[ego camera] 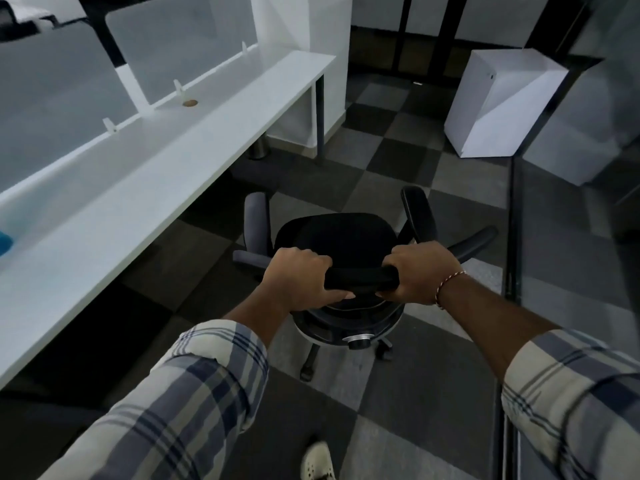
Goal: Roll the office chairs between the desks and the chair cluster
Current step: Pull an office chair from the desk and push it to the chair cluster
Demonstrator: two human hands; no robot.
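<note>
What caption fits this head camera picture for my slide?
Left grip and right grip hold a black office chair by its backrest beside a white desk.

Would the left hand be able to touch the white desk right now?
Probably yes: the desk runs close beside the left hand, nothing between, though it must release the chair back first.

We note a checkered carpet floor (381, 161), dark and light grey squares. A white cabinet (502, 105) stands on it beside a glass partition (571, 237). A small metal bin (258, 150) sits near a white pillar (298, 64). Frosted divider panels (180, 46) stand upright, left of the pillar.
</note>
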